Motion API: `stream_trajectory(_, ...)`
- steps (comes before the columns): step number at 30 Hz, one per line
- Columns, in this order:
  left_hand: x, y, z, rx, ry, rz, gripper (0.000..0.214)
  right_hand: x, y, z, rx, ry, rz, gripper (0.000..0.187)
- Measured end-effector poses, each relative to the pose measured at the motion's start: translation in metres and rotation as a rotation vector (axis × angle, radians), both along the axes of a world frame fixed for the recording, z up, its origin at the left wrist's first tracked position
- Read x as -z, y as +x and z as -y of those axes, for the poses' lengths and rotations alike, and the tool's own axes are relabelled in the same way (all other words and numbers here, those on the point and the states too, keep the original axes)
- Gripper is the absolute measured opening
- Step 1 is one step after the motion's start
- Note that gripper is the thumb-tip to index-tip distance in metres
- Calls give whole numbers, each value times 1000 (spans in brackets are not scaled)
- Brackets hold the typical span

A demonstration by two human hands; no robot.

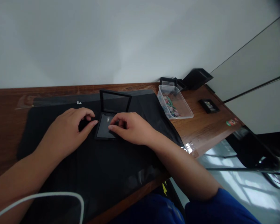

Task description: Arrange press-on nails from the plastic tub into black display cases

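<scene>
A small black hinged display case (104, 136) lies with its lid (115, 102) raised on the black mat, its grey inside facing up. On that grey surface sits a tiny silvery piece (108, 119), too small to name. My right hand (133, 127) is over the right part of the case, thumb and forefinger drawn together in a pinch; whatever is between them is hidden. At the case's left edge is my left hand (70, 127), fingers curved, with a gap between thumb and forefinger and nothing visible in it.
The black mat (88, 174) covers much of the wooden table (4, 130). A white scrap (78, 102) lies near its back edge. To the right are a clear plastic tub (183, 109) of small mixed pieces, black cases (197, 77) and a framed item (209, 106). A white cable (49, 194) crosses low left.
</scene>
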State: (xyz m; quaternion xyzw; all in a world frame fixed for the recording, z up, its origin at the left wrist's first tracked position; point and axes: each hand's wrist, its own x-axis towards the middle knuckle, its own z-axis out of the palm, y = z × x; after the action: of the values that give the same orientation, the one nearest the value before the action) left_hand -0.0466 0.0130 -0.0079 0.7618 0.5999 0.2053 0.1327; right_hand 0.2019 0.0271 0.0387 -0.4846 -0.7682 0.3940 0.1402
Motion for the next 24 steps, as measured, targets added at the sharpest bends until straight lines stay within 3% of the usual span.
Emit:
stream_trajectory(3, -3, 1, 0, 50, -23, -20, 45, 1, 1, 0, 8, 18, -15, 20)
stream_trajectory(8, -11, -5, 2, 27, -165, -53, 52, 0, 3, -1, 7, 42, -5, 21)
stream_trajectory(16, -5, -33, -3, 65, -179, -44, 49, -2, 3, -1, -4, 21, -12, 23)
stream_trajectory(24, -7, -30, -2, 15, -241, -83, 57, -4, 5, -1, 0, 51, 6, 24)
